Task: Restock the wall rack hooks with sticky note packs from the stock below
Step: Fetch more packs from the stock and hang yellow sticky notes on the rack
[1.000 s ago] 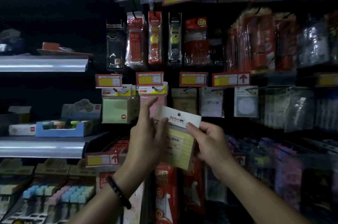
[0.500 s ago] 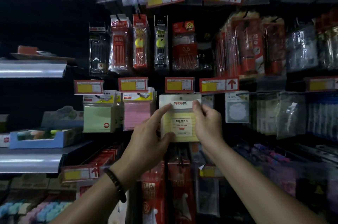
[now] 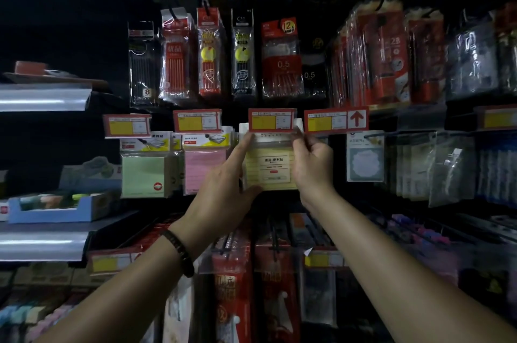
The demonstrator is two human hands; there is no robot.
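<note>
A yellow lined sticky note pack (image 3: pixel 270 172) with a white header card is held up against the wall rack, its header tucked just behind a red and yellow price tag (image 3: pixel 272 120). My left hand (image 3: pixel 223 188) grips its left side, thumb under the bottom edge and index finger up along the header. My right hand (image 3: pixel 312 163) pinches the header's right corner. The hook itself is hidden behind the tag. A green pack (image 3: pixel 144 173) and a pink pack (image 3: pixel 204 169) hang on the hooks to the left.
Pen and refill packs (image 3: pixel 208 54) hang in the row above. A white note pack (image 3: pixel 363 159) and clear bags hang to the right. Metal shelves (image 3: pixel 44 99) jut out at the left, one with a blue tray (image 3: pixel 56 207). Red packs (image 3: pixel 232 286) hang below.
Both hands lifted the yellow pack from chest height up to the hook row; it went from tilted to upright, and its header now sits behind the price tag.
</note>
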